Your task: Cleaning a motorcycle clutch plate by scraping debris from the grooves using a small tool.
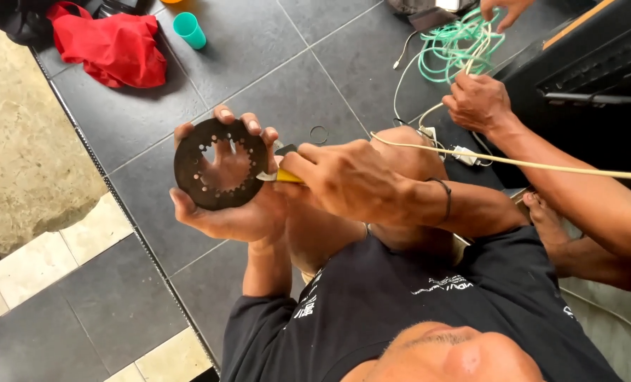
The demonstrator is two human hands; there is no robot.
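Right hand [344, 180] closed on yellow-handled pliers [281, 170], tip at rim of dark toothed metal ring plate [188, 180] cradled in left hand [234, 212] above tiled floor [259, 56]; plate likely rigid, thin, moderately heavy, best gripped by outer edge.

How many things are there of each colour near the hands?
Dark brown: 1, the toothed metal disc in the left hand
Yellow: 1, the yellow-handled tool in the right hand
Red: 1, the red cloth
Teal: 1, the cup
Green: 1, the coiled cord
Total: 5
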